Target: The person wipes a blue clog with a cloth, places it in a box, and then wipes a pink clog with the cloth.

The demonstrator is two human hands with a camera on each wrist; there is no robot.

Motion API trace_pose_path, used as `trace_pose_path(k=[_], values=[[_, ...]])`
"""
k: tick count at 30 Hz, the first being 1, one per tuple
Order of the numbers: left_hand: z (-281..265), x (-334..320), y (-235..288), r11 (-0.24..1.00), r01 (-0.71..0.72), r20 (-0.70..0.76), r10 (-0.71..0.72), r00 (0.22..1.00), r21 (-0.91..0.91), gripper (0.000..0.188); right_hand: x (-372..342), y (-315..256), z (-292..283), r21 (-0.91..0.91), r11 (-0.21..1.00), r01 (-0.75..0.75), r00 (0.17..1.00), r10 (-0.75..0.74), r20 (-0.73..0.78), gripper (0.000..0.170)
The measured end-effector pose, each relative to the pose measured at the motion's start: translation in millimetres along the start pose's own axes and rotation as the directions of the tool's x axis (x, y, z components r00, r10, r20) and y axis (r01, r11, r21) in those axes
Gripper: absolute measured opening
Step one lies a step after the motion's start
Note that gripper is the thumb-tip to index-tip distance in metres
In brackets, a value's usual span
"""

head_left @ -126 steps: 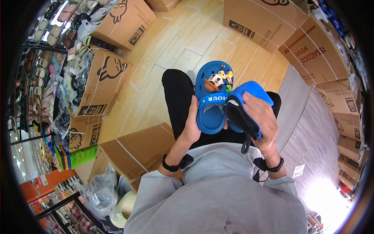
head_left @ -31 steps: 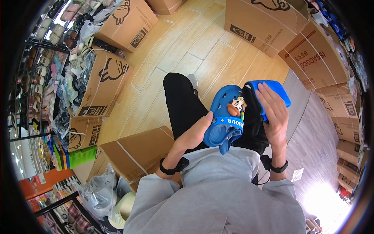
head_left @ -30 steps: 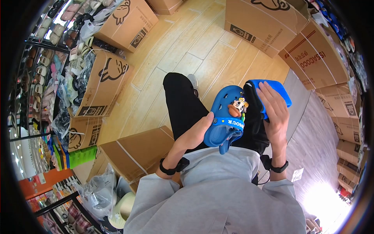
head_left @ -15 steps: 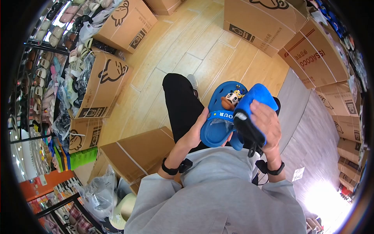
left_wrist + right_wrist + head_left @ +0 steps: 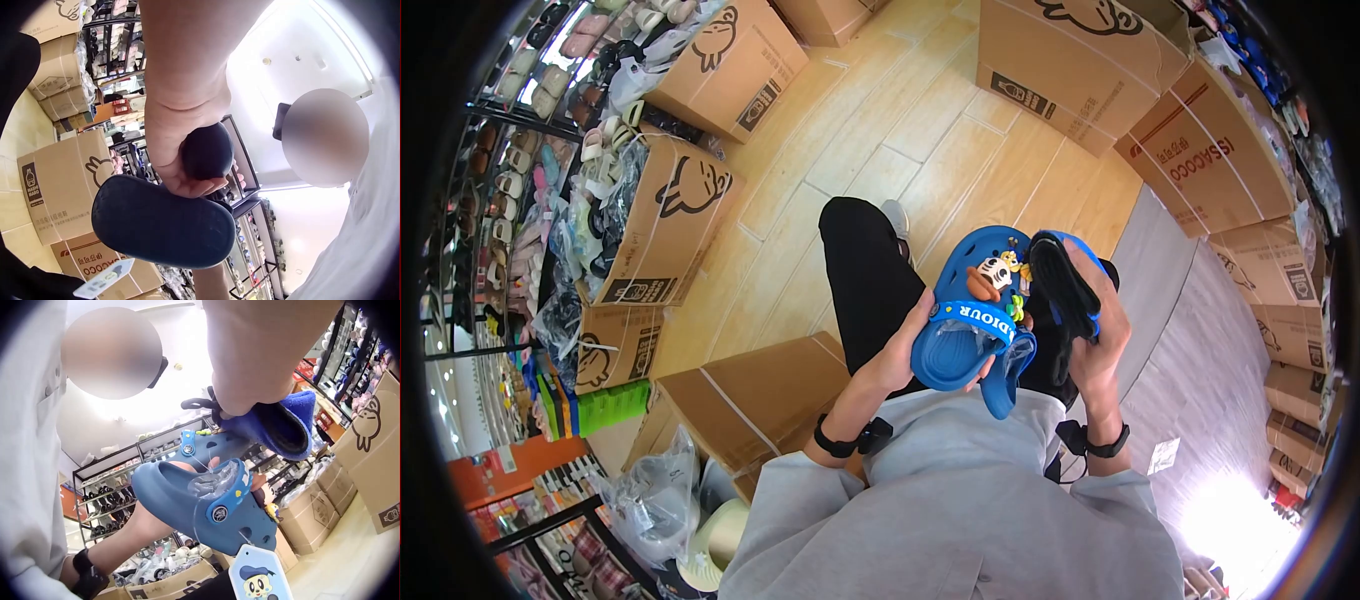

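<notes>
A pair of blue clogs with cartoon charms and a lettered strap is held over the lap by my left hand. Its fingers reach between the dark soles. Clear plastic shows inside one clog, and a cartoon tag hangs from it in the right wrist view. Just right of the clogs, my right hand grips a folded blue-and-black cloth mitt, black side toward the clogs. In the head view, a gap separates mitt and clogs. Some right fingers are hidden.
A closed carton stands beside the left knee, with a plastic bag near it. More cartons and shoe shelves line the left; a stack of cartons lines the right. Wooden floor lies ahead.
Since half a second ago, the mitt has moved off the clogs and turned its black side up. The clogs have tilted, showing more of the strap, charms and second clog.
</notes>
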State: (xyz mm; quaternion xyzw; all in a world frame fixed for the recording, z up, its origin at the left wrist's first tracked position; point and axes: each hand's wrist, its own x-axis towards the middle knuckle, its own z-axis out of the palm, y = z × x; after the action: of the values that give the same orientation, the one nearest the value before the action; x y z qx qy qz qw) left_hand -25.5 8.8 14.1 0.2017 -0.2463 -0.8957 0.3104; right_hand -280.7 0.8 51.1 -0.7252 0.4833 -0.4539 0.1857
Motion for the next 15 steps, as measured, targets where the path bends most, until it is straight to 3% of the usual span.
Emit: trace_pose_path(k=[2,9,15], values=[[-0.9,0.2,-0.3,1.0,-0.002,-0.032,0.002,0.999,-0.008,0.094,-0.6,-2.3,-0.8,-0.001,1.0,0.017,1.0,-0.017,0.005,0.042],[-7.0,1.9,-2.0,0.999,-0.028,-0.067,0.025,0.997,-0.045,0.097,2.5,-1.7,5.8,-0.006,0.944,0.331,0.943,-0.331,-0.011,0.041],[-4.2,-2.1,1.4,0.998,-0.014,-0.027,0.012,1.0,-0.057,0.097,5.9,-8.3,4.5,-0.074,0.994,0.08,0.996,-0.083,-0.037,0.044]])
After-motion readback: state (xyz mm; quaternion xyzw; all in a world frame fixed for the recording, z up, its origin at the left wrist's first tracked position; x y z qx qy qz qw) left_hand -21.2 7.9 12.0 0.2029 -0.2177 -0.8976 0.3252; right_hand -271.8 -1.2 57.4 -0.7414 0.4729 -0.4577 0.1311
